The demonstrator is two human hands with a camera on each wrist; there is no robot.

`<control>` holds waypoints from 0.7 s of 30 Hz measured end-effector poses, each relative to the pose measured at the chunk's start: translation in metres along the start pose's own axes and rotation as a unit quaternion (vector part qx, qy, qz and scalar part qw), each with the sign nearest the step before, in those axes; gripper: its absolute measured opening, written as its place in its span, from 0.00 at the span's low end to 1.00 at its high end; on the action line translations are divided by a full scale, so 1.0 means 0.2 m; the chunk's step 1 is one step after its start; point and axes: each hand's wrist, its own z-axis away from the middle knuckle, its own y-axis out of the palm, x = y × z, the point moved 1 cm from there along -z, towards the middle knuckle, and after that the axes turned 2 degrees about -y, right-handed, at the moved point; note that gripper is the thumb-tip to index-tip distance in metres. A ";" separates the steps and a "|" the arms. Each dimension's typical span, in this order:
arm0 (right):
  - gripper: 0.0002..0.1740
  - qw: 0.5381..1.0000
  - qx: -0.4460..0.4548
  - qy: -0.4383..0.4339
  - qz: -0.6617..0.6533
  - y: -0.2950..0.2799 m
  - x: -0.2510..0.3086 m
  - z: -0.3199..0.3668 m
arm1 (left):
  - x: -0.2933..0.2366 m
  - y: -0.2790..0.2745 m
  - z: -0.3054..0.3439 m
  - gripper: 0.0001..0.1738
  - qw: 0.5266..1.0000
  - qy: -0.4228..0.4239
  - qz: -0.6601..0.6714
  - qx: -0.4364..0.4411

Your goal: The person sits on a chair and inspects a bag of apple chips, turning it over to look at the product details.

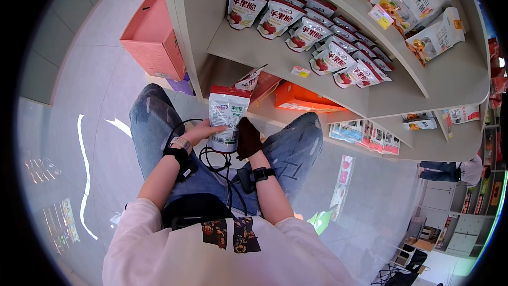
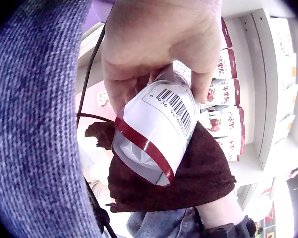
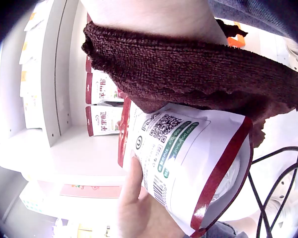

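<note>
In the head view a white snack pouch (image 1: 226,114) with a red band is held up over the person's lap, its printed back facing the camera. My left hand (image 1: 198,131) grips it at the lower left, thumb across the printed side. A dark brown cloth (image 1: 248,139) covers my right hand and lies against the pouch's right side. Only the right wrist (image 1: 257,161) shows bare; the fingers are hidden under the cloth. The left wrist view shows the pouch's barcode (image 2: 174,106) and its red-edged base. In the right wrist view the cloth (image 3: 164,69) overlaps the pouch's edge.
Rows of apple-crisp pouches (image 1: 307,34) stand on the curved shelf (image 1: 241,45) ahead. Another pouch (image 1: 248,80) shows just behind the held one. A pink box (image 1: 151,39) is at the left, an orange box (image 1: 304,98) under the shelf. Black cables (image 1: 217,167) hang by the lap.
</note>
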 end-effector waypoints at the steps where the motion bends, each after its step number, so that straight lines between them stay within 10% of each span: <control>1: 0.14 0.997 -0.004 0.024 -0.072 0.03 -0.03 0.00 | 0.00 0.00 0.00 0.34 1.000 -0.001 0.000 0.002; 5: 0.14 0.959 0.006 0.093 -0.269 0.15 -0.17 -0.02 | 0.00 0.00 0.00 0.34 1.000 0.000 0.001 -0.002; 12: 0.21 0.993 0.063 0.012 0.099 -0.12 0.13 -0.01 | 0.01 0.00 0.00 0.35 1.000 0.004 0.001 -0.005; 21: 0.12 0.999 -0.017 -0.033 0.033 -0.05 0.07 -0.01 | 0.01 0.00 -0.01 0.35 1.000 0.009 -0.002 0.001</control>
